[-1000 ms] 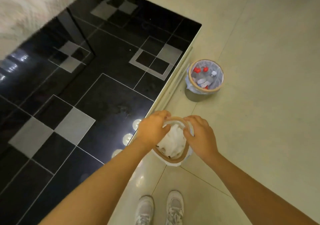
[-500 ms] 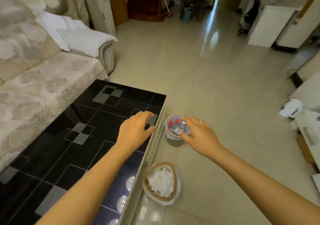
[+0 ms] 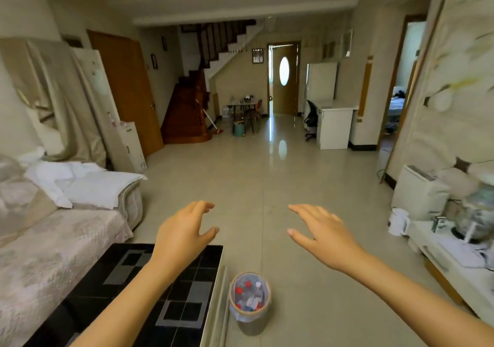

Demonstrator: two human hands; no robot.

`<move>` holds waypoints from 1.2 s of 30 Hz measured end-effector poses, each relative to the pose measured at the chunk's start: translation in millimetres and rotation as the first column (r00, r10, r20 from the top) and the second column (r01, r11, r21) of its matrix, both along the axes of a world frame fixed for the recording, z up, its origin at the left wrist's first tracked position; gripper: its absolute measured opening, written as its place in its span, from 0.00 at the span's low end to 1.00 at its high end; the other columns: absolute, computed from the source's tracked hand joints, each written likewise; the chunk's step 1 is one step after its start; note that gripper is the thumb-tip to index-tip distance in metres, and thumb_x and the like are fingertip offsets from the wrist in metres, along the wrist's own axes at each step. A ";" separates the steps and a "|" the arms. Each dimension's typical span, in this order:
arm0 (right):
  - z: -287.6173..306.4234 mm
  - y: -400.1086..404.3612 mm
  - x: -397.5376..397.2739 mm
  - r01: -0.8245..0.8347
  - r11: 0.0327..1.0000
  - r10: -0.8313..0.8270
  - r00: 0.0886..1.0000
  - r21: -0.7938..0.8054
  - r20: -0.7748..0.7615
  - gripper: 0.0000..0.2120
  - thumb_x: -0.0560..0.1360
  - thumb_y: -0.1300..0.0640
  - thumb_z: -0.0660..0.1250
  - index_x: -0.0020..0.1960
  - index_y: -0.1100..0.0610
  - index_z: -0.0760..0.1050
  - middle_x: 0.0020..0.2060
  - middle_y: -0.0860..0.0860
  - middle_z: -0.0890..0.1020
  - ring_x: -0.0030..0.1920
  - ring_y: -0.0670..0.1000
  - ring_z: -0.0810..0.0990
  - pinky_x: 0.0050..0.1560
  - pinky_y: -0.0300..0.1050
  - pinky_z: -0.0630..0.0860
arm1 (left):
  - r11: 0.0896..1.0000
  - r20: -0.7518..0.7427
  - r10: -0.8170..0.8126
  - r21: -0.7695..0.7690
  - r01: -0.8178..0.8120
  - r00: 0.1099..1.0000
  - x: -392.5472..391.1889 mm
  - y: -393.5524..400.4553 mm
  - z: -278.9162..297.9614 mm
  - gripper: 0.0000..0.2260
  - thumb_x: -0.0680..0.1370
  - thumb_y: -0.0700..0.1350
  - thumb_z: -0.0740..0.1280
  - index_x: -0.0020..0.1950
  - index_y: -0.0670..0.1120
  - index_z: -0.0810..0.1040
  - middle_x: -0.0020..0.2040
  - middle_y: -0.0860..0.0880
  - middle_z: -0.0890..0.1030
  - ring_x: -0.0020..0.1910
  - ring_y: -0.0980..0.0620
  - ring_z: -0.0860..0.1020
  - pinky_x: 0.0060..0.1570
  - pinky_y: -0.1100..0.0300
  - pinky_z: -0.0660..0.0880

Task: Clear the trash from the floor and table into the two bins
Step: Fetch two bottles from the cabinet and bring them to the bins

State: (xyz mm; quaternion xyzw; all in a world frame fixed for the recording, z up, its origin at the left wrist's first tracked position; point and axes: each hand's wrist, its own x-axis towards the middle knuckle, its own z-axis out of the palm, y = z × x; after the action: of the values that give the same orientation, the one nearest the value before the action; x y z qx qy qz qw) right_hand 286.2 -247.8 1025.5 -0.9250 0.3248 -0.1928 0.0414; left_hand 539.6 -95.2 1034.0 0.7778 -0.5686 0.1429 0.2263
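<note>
Holding my left hand (image 3: 184, 235) and right hand (image 3: 322, 235) out with fingers spread wide and holding nothing, I see the small round plastic-lined bin (image 3: 250, 302) of red-capped bottles on the floor beside the glossy black tiled bench (image 3: 139, 293).

The person's view swung up from the floor to the whole room. Left hand (image 3: 184, 233) and right hand (image 3: 319, 235) let go of the tan-rimmed bin of white paper, now out of frame, and hang spread in the air, holding nothing. Only the small grey bin with red-capped bottles (image 3: 250, 302) still shows.
</note>
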 end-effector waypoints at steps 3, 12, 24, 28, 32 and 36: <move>16.5 -35.1 -34.1 0.033 0.999 -0.033 0.999 0.014 0.022 0.26 0.78 0.39 0.55 0.74 0.44 0.57 0.72 0.41 0.64 0.72 0.44 0.61 0.67 0.43 0.62 | 1.000 0.016 -0.015 -0.021 0.016 1.000 -19.0 -38.8 13.2 0.23 0.74 0.58 0.69 0.66 0.54 0.71 0.62 0.57 0.77 0.58 0.58 0.77 0.49 0.61 0.77; 39.6 -185.1 -126.7 0.086 0.991 -0.086 0.996 0.101 -0.002 0.27 0.79 0.40 0.55 0.75 0.45 0.56 0.72 0.42 0.63 0.72 0.46 0.59 0.68 0.46 0.61 | 1.000 0.006 0.006 -0.012 -0.006 1.000 -81.6 -188.3 13.9 0.21 0.74 0.60 0.68 0.65 0.57 0.71 0.61 0.60 0.77 0.56 0.57 0.77 0.44 0.60 0.76; 20.0 -339.9 -143.5 0.039 0.989 -0.037 0.999 0.146 -0.019 0.26 0.78 0.41 0.58 0.74 0.46 0.58 0.70 0.42 0.66 0.71 0.46 0.62 0.65 0.45 0.65 | 0.997 0.020 0.027 0.067 -0.029 0.999 -102.4 -328.9 -9.2 0.20 0.74 0.59 0.68 0.63 0.56 0.72 0.59 0.58 0.78 0.55 0.54 0.78 0.44 0.58 0.75; 13.9 -392.6 -105.9 -0.002 0.992 0.003 1.000 0.123 -0.006 0.26 0.77 0.40 0.59 0.73 0.45 0.60 0.69 0.42 0.67 0.69 0.46 0.63 0.64 0.44 0.65 | 0.995 0.053 0.039 0.092 -0.044 0.998 -72.5 -374.8 -8.0 0.19 0.74 0.59 0.67 0.62 0.56 0.71 0.58 0.59 0.78 0.55 0.55 0.78 0.42 0.58 0.76; 10.2 -445.3 -62.9 -0.038 0.995 0.042 0.999 0.095 -0.034 0.26 0.77 0.40 0.59 0.73 0.44 0.60 0.69 0.41 0.67 0.68 0.46 0.64 0.64 0.45 0.65 | 0.993 0.084 0.053 0.103 -0.062 0.995 -27.0 -420.6 -3.3 0.19 0.74 0.60 0.67 0.62 0.57 0.71 0.58 0.60 0.78 0.54 0.56 0.78 0.42 0.57 0.77; 14.1 -502.0 -32.4 -0.054 0.995 0.060 0.996 0.087 -0.065 0.26 0.76 0.39 0.59 0.72 0.44 0.60 0.68 0.41 0.68 0.68 0.46 0.64 0.65 0.46 0.66 | 0.989 0.077 0.054 0.136 -0.065 0.996 10.4 -479.2 3.4 0.19 0.74 0.61 0.66 0.62 0.58 0.70 0.58 0.60 0.78 0.54 0.57 0.78 0.41 0.58 0.78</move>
State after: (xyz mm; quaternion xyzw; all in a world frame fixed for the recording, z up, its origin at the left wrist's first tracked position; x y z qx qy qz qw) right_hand 253.8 -749.7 1039.6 -0.9373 0.3074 -0.1461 0.0754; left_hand 550.0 -574.4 1037.4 0.8026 -0.5616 0.1380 0.1466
